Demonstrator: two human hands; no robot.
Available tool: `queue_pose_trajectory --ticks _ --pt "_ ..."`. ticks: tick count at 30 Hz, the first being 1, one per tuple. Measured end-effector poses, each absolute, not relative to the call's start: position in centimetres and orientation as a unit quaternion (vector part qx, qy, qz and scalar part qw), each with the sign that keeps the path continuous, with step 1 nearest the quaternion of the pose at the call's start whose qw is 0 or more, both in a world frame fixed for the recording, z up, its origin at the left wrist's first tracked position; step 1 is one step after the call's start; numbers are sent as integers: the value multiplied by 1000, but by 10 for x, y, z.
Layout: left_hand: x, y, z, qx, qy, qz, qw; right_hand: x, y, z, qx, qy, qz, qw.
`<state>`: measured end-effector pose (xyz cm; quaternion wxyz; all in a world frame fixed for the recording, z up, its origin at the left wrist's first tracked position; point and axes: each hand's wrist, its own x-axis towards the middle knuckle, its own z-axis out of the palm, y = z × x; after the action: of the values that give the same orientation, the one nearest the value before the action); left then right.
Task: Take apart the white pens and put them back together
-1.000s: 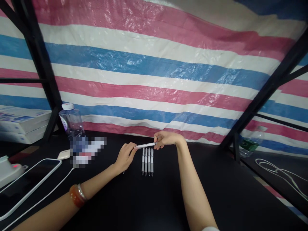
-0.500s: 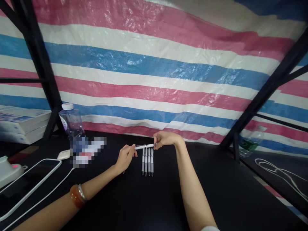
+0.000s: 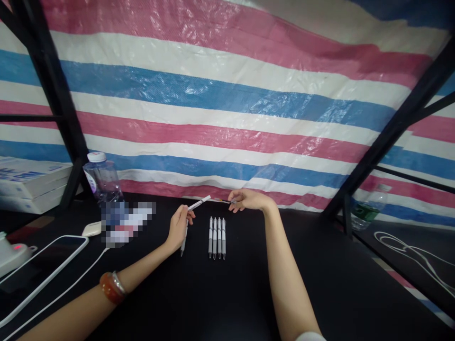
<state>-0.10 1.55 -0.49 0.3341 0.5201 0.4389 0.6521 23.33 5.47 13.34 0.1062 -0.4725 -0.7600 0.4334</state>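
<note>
In my left hand [image 3: 178, 228], fingers closed, is a white pen barrel [image 3: 200, 202] that slants up to the right. Another pen [image 3: 184, 244] with a grey grip lies on the table, partly hidden by that hand. My right hand [image 3: 247, 199] pinches a thin pen refill [image 3: 224, 201] with a small orange part, pointing left at the barrel; a gap separates the two. Most of what is between the right fingers is hidden. Below and between my hands, several white-and-grey pens [image 3: 217, 239] lie side by side in a row, clips away from me.
On the left are a phone [image 3: 46, 272], its white cable, a white earphone case [image 3: 91, 229], a clear bottle [image 3: 104, 182] and stacked books [image 3: 31, 182]. To the right, beyond a black frame post [image 3: 346, 213], are a green-labelled bottle [image 3: 368, 210] and a coiled cable [image 3: 401, 248].
The pen held between both hands has come apart. My right hand has drawn the refill away, slightly up, while my left hand has shifted left and tilted the barrel upward.
</note>
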Motion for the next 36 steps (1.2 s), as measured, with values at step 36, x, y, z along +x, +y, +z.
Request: queue_pose_trajectory --ticks 36 --pt "-11 30 -18 389 452 673 438 271 76 103 -452 -662 567 190"
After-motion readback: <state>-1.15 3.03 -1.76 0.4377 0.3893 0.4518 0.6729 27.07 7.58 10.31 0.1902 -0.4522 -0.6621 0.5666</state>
